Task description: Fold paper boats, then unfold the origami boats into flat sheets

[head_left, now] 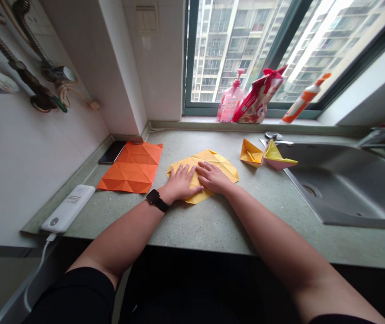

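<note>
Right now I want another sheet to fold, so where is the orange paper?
Head view: the orange paper lies flat on the counter, left of the yellow paper, with a dark phone at its far left corner.

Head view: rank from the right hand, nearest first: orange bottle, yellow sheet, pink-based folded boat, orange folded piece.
1. yellow sheet: under the right hand, touching.
2. orange folded piece: just right of it.
3. pink-based folded boat: further right, at the sink edge.
4. orange bottle: on the window sill, farthest.
</note>
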A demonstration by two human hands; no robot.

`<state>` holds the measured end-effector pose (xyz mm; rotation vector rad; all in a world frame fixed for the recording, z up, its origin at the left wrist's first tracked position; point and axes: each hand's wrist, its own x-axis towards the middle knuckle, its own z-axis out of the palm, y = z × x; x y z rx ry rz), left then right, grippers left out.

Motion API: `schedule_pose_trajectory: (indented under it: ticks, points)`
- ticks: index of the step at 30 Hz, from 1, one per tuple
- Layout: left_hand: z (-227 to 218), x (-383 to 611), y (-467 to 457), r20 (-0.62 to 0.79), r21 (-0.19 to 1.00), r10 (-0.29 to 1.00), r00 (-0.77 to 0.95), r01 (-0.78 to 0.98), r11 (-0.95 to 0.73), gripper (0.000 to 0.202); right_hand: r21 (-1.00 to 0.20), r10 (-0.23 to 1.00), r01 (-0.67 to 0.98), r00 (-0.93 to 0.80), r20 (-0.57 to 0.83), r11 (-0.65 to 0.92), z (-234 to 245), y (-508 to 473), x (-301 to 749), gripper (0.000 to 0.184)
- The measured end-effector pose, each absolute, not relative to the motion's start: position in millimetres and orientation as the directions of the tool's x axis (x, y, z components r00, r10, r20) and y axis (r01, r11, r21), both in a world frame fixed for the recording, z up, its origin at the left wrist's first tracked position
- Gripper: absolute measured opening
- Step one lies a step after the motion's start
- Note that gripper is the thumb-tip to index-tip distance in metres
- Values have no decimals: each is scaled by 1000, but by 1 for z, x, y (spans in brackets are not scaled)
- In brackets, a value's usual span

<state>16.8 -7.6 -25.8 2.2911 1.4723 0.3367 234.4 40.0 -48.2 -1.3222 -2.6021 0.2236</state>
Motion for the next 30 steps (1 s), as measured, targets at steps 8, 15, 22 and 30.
schedule_pose_trajectory:
  ticks: [8, 15, 22, 30]
  points:
    - [-19, 7, -20, -79, 303, 912, 403, 881, -363, 102, -184, 904, 886, -425, 42, 425, -43, 43, 230, 70]
    - [-17, -9, -39, -89, 272, 876, 475, 857, -437, 113, -207, 954, 933, -298, 19, 295, -37, 71, 229, 83]
    - [-16, -9, -38, -106, 257, 870, 482, 858, -444, 116, -233, 992, 965, -125, -16, 118, -36, 96, 221, 91]
    - [-10, -7, -40, -179, 168, 872, 455, 888, -429, 116, -130, 996, 991, -48, -75, 38, -34, 92, 242, 87]
